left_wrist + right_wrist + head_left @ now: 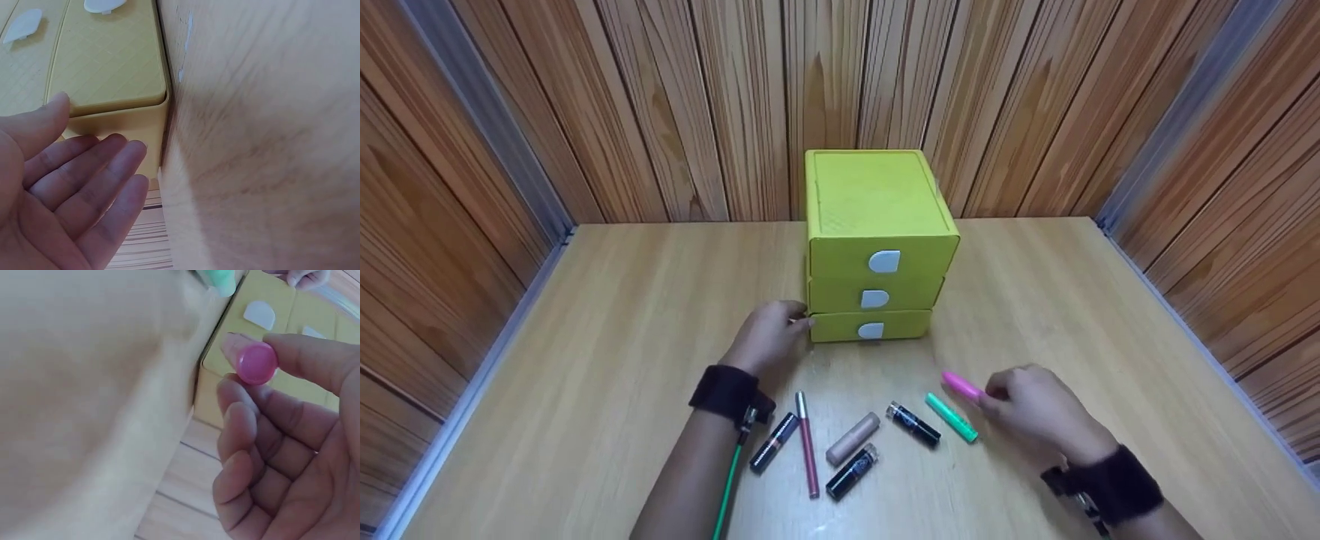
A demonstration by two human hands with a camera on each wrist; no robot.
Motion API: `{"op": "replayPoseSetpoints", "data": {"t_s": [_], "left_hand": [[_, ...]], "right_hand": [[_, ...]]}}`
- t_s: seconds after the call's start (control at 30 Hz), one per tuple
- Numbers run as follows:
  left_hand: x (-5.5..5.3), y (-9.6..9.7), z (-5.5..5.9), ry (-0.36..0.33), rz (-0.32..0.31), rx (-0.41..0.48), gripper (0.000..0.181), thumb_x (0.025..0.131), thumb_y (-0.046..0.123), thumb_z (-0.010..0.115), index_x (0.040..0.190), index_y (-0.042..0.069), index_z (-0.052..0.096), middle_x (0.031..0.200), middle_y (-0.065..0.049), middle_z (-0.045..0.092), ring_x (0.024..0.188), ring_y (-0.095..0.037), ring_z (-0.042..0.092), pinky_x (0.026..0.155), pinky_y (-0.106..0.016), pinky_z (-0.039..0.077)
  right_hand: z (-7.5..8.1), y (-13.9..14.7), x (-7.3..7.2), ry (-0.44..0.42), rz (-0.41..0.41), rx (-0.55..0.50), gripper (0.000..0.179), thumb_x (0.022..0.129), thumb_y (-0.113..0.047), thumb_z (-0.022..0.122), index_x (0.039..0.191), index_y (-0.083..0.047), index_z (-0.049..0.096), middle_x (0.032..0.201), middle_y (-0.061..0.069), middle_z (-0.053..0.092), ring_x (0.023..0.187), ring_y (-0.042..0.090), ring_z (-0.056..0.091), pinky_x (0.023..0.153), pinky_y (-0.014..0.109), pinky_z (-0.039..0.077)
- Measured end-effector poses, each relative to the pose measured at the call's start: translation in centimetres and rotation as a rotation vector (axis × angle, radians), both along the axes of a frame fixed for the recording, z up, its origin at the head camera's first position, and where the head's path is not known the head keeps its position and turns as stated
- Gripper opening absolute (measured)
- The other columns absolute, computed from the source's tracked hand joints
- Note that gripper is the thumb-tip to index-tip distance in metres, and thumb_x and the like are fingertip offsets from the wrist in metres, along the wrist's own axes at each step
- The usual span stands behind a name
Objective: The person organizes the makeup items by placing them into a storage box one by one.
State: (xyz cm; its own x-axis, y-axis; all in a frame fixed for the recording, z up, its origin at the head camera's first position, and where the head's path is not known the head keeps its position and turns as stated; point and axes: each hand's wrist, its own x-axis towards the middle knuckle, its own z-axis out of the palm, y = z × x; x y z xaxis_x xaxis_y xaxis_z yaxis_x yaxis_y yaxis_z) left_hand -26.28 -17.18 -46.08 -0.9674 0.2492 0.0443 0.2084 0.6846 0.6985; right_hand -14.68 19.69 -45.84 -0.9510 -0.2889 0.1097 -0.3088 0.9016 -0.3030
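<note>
My left hand (767, 336) rests at the lower left edge of a yellow-green box of three drawers (881, 195). In the left wrist view its fingers lie loosely extended along the box's side, and the thumb (48, 115) is by the front edge. Between thumb and fingertips, my right hand (1039, 405) pinches a slim pink tube (962, 386), its round end facing the right wrist camera. Just left of that hand, a green tube (951, 418) lies on the table. All three drawers look closed, each with a white tab handle (884, 261).
Several cosmetic tubes lie in front of the box: a black one (913, 425), another black one (852, 472), a mauve one (853, 439), a slim dark-pink one (808, 450) and a dark one (774, 444). Wood-panelled walls (697, 112) enclose the table (607, 337).
</note>
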Motion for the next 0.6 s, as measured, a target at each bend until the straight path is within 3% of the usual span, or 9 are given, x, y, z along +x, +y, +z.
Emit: {"op": "replayPoseSetpoints", "data": {"t_s": [0.23, 0.5, 0.6], "left_hand": [[0.2, 0.0, 0.3, -0.022, 0.015, 0.022, 0.035, 0.096, 0.027, 0.063, 0.125, 0.008, 0.064, 0.118, -0.009, 0.065, 0.113, -0.026, 0.057, 0.099, -0.042, 0.045], [0.0, -0.1, 0.2, 0.03, -0.03, -0.014, 0.037, 0.097, 0.026, 0.062, 0.127, 0.003, 0.063, 0.123, -0.013, 0.064, 0.118, -0.029, 0.056, 0.101, -0.042, 0.045], [0.0, 0.0, 0.2, 0.015, -0.024, -0.005, 0.036, 0.097, 0.025, 0.063, 0.126, 0.004, 0.064, 0.121, -0.012, 0.065, 0.116, -0.028, 0.057, 0.1, -0.042, 0.045]], "right_hand": [[-0.6, 0.5, 2.7, 0.004, -0.005, 0.044, 0.015, 0.085, -0.03, 0.075, 0.072, -0.023, 0.069, 0.06, -0.017, 0.05, 0.053, 0.003, 0.044, 0.054, 0.024, 0.04], [-1.3, -0.3, 3.7, -0.038, 0.017, 0.067, 0.019, 0.085, -0.031, 0.075, 0.072, -0.023, 0.066, 0.063, -0.017, 0.049, 0.056, 0.004, 0.042, 0.051, 0.024, 0.036], [-1.5, -0.4, 3.8, -0.07, 0.021, 0.078, 0.021, 0.086, -0.034, 0.074, 0.071, -0.024, 0.064, 0.062, -0.017, 0.048, 0.056, 0.004, 0.041, 0.05, 0.024, 0.035]]}}
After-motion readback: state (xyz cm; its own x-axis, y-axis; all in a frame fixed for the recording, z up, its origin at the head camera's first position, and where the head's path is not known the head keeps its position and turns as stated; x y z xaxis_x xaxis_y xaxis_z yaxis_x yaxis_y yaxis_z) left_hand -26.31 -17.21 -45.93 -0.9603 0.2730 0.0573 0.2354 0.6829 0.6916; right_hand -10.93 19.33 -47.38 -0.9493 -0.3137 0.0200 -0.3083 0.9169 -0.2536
